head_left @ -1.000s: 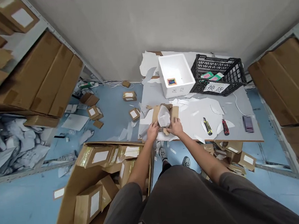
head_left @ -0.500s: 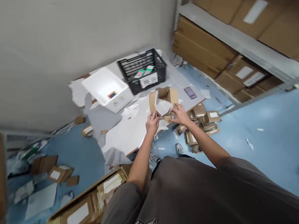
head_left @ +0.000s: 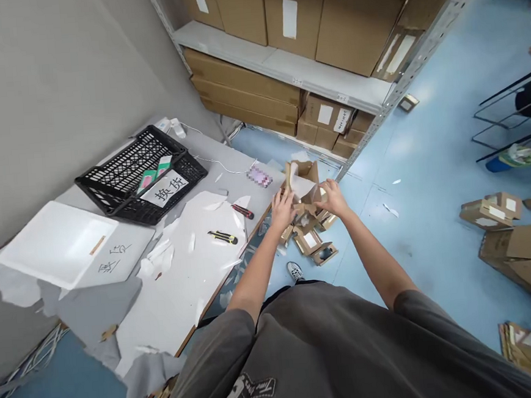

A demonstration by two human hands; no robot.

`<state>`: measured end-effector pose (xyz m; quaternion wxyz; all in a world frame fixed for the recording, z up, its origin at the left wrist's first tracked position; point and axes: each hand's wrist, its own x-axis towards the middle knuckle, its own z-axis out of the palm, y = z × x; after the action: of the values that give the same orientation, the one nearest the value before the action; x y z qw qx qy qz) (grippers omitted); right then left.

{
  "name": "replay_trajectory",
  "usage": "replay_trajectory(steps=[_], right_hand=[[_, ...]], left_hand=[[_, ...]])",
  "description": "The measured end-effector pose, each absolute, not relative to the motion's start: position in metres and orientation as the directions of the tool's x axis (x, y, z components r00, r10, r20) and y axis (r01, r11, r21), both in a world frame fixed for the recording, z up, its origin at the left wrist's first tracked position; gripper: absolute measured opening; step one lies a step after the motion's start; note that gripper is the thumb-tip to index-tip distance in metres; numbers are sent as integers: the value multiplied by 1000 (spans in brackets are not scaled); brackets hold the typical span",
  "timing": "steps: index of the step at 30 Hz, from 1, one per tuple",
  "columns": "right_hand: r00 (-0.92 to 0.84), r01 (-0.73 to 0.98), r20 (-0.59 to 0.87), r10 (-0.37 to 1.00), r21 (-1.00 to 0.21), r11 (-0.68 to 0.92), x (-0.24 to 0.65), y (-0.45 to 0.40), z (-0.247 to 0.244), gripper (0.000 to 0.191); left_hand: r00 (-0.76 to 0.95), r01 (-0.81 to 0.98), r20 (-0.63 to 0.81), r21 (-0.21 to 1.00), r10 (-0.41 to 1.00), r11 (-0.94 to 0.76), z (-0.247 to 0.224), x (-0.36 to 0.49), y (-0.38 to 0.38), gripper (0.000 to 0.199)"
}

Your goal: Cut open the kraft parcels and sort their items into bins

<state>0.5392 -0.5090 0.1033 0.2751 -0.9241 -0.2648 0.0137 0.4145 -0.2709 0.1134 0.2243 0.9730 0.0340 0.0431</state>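
Note:
An open cardboard box [head_left: 309, 170] with white paper [head_left: 302, 187] in it is between my two hands, beyond the table's right edge and over a pile of boxes. My left hand [head_left: 283, 208] grips its near left side, fingers bent over the cardboard. At its near right side my right hand [head_left: 334, 200] holds the edge with the fingertips. The inside of the box is partly covered by the paper. Two utility knives, a black and yellow one [head_left: 223, 237] and a red and black one [head_left: 242, 211], lie on the table [head_left: 186, 279].
Opened small boxes [head_left: 309, 239] lie on the floor below my hands. A black crate [head_left: 139, 172] with green-and-white packets and a white bin [head_left: 67, 245] stand on the table. A phone [head_left: 259, 176] lies by its edge. Loaded shelving [head_left: 277, 57] rises behind; more cartons [head_left: 526, 246] sit right.
My view has turned to the right. The box has moved in my hands from above the table to beyond its right edge, over the boxes on the floor.

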Motion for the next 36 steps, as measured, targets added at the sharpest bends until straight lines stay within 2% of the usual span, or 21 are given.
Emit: replay_trajectory(steps=[2,4,10,15,20,23,28,32,36], right_hand=[[861,489,154,485,-514,-705,554,-510,107,67],[836,533,188,516,-505,-679,566,-500,113,67],[630,736,206,749,-466,-491,564,-398,133,70],[336,865,230,913,-458,-202,498,-265,144,69],[-75,875,238,968,-451,178,355,-144,153,67],[-339,804,227,913,-435,406,230,-97,154,69],[-696,557,198,690,-459,693,1,-83,145,74],[-873,337,166,458,-472,815,-157,-112,134,84],[-951,144,174,254,-479,866,-267,-152,130,88]], left_hand=[[992,46,92,419,92,-907,121,416,-261,74],[980,94,121,406,155,-909,128,409,-245,72],[880,382,131,378,457,-843,144,343,-177,68],[697,611,149,389,702,-689,154,225,-124,59],[331,817,178,437,927,-376,157,53,-114,54],[63,874,186,464,980,-144,149,-65,-140,54],[-312,849,124,481,942,218,130,-244,-238,58],[-587,731,43,457,808,506,123,-347,-341,64],[-774,574,8,433,633,695,123,-405,-430,74]])
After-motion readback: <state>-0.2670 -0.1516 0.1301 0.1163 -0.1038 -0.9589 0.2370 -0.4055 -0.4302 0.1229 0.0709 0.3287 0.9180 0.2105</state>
